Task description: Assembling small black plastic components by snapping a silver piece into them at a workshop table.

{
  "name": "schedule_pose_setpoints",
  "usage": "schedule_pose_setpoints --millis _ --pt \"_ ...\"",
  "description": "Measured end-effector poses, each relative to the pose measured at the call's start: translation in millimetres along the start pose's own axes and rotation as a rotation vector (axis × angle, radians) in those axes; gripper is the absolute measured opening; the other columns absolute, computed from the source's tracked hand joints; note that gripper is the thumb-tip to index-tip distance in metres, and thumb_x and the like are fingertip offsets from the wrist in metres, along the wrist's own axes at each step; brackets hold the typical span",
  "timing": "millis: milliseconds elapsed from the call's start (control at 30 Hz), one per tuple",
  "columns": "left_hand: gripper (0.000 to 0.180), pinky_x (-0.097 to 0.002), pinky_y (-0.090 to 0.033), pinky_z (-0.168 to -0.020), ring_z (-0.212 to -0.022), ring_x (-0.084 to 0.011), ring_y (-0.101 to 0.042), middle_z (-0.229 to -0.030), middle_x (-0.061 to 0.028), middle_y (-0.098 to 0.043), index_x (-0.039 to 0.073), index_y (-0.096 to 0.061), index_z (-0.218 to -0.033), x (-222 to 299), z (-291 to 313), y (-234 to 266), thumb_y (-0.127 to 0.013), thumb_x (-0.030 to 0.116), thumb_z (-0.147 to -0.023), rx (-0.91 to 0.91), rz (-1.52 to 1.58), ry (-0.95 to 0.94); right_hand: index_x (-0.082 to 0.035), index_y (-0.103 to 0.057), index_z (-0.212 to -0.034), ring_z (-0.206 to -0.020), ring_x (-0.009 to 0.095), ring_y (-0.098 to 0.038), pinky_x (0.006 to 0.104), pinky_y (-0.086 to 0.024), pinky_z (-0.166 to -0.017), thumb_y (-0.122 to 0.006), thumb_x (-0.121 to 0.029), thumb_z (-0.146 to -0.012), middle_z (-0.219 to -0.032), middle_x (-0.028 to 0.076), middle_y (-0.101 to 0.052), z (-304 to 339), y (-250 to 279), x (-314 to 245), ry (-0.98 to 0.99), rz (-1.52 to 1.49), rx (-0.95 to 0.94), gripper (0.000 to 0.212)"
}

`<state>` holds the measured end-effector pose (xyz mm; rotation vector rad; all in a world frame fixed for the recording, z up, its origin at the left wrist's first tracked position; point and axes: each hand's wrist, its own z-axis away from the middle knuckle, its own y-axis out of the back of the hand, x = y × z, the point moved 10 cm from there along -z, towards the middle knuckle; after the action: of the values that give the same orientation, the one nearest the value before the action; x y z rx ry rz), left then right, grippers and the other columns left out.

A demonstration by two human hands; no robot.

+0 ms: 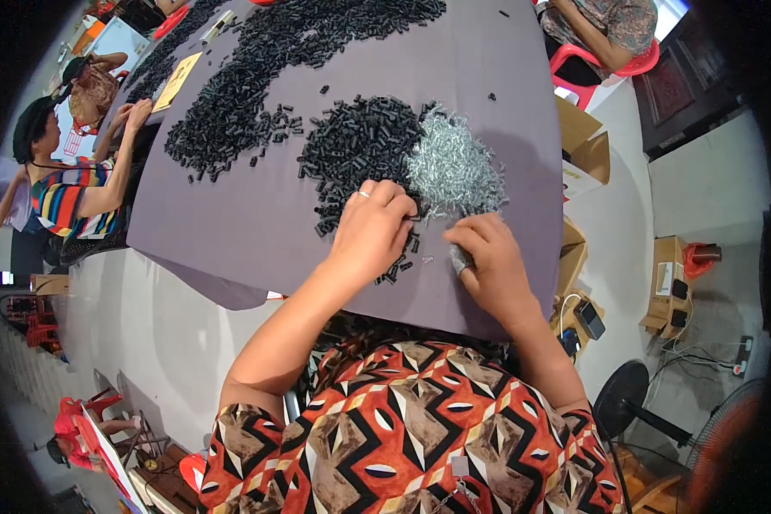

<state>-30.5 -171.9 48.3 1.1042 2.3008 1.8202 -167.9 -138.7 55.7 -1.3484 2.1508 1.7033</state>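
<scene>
A heap of small black cylindrical pieces (355, 141) lies in front of me on the cloth-covered table. Against its right side is a heap of small clear, silvery pieces (456, 163). My left hand (373, 227) is at the near edge of the black heap, its fingers curled and pinched by a dark piece at the fingertips. At the near edge of the clear heap, my right hand (493, 261) is closed with thumb and fingers together. Something greyish covers or sits at its thumb; what those fingers hold is hidden. A few black pieces (394, 272) are scattered below my left hand.
Another large black heap (231, 116) stretches to the far left of the grey tablecloth (231, 244). A yellow card (178, 81) lies near a person in a striped top (86, 197) at the left edge. Cardboard boxes (587, 150) and a black fan (623, 396) stand at right.
</scene>
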Motion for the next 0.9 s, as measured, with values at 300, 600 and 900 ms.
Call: schedule_pose_setpoints --millis 300,600,900 --pt "0.011 -0.0234 -0.047 -0.068 -0.073 -0.0072 -0.056 -0.084 0.0004 -0.063 0.002 -0.066 -0.099 -28.6 32.8 18.9 -0.07 0.001 -0.088 0.13 0.578 0.395 -0.006 -0.066 -0.096 -0.098 0.031 -0.056 0.0406 -0.047 -0.087 -0.066 0.006 -0.063 -0.101 0.009 -0.061 2.1 -34.3 -13.5 0.086 0.073 -0.14 0.034" --pt "0.016 -0.0234 -0.048 -0.07 -0.074 -0.0073 -0.055 -0.08 0.0006 -0.061 0.001 -0.07 -0.105 -36.8 96.2 22.8 -0.069 0.003 -0.089 0.161 0.686 0.588 -0.007 -0.065 -0.095 -0.097 0.03 -0.055 0.0424 -0.046 -0.085 -0.066 0.002 -0.068 -0.098 0.009 -0.058 -9.4 -18.5 -11.5 0.057 0.075 -0.018 0.028" --pt "0.017 -0.0237 -0.047 -0.073 -0.078 -0.0091 -0.056 -0.086 -0.0017 -0.063 0.0 -0.07 -0.106 -22.7 108.9 6.5 -0.069 0.001 -0.09 0.126 0.787 0.561 -0.006 -0.062 -0.09 -0.096 0.031 -0.054 0.0419 -0.046 -0.083 -0.066 0.004 -0.066 -0.096 0.008 -0.058 -0.8 -32.3 -15.0 0.056 0.066 -0.096 0.027"
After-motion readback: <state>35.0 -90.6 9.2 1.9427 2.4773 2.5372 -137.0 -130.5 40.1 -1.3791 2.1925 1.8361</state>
